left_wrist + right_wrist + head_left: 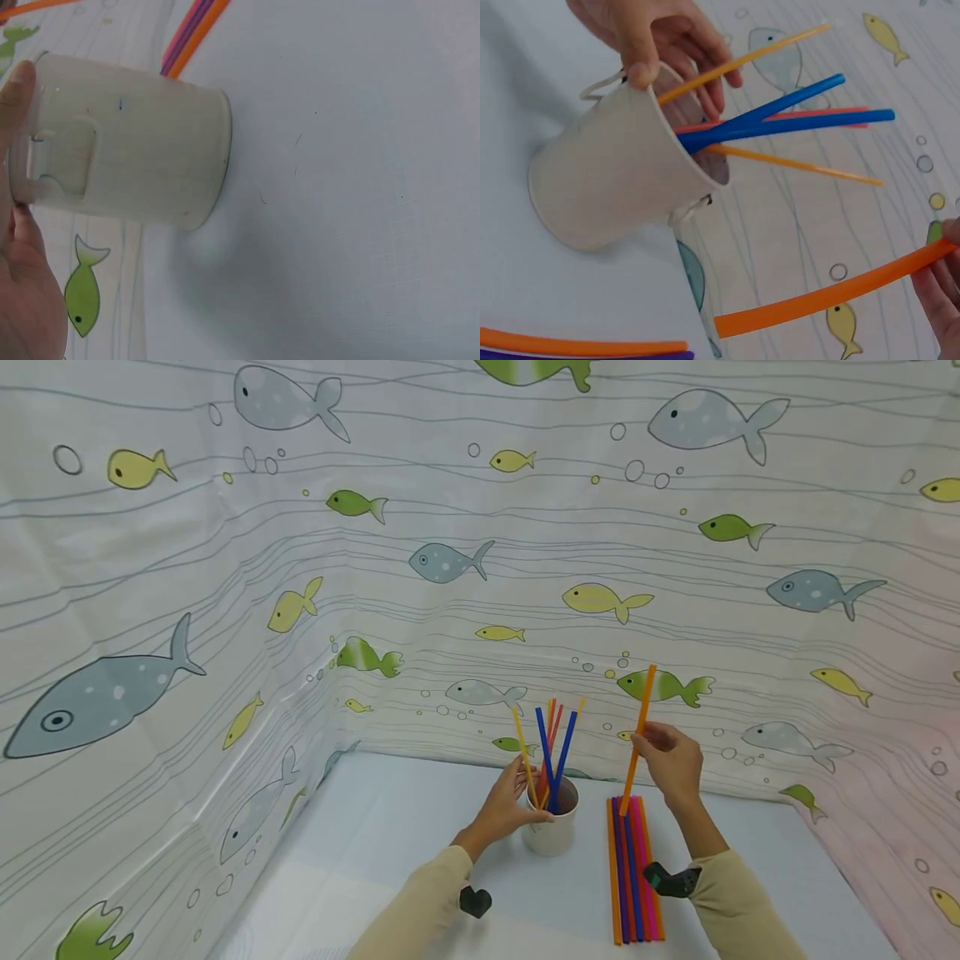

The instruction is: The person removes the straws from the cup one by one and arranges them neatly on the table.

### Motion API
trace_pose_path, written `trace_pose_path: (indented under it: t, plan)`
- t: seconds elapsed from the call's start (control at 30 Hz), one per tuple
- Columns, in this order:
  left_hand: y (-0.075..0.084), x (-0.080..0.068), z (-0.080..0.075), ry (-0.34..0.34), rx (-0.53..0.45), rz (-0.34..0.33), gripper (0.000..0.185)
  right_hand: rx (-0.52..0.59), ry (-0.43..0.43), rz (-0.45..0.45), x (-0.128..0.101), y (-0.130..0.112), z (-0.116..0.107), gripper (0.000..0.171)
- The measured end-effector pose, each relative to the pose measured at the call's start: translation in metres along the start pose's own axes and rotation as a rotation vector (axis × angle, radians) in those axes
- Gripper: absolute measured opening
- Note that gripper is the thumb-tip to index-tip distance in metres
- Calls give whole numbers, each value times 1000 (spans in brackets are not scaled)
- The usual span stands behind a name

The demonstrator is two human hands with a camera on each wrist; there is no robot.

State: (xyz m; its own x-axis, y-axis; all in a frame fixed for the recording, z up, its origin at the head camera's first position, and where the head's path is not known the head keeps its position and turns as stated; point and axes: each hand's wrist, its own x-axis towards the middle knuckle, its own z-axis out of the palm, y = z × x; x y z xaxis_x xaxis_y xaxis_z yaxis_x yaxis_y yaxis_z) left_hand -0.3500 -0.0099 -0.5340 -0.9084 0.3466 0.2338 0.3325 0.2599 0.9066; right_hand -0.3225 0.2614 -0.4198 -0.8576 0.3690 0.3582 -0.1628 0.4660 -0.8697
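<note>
Head view: left hand [506, 802] is gripping a white cylindrical bucket [549, 838] already holding coloured straws [546, 747], while right hand [677, 760] is pinching an orange tubular straw [642, 718] at two o'clock, multicoloured row [636, 877] remaining at four.

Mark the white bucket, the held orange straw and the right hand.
White bucket [615, 169], right wrist view: outer wall.
Held orange straw [832, 295], right wrist view: visible middle.
Right hand [674, 762], head view: back of the hand.
</note>
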Motion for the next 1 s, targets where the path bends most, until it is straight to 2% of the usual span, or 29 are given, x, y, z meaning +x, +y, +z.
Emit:
trace_pose_path:
  t: [0.4,0.6,0.83,1.0]
  plan:
    - [0,-1,0,3,8,10,107,-173,-23,141,-11,63,-12,39]
    - [1,-2,0,-2,4,6,107,-189,-65,179,-20,86,-16,40]
    - [1,-2,0,-3,0,10,107,-258,-134,191,-32,109,-21,39]
    - [1,-3,-1,-4,6,3,107,-252,-174,222,-38,120,-19,39]
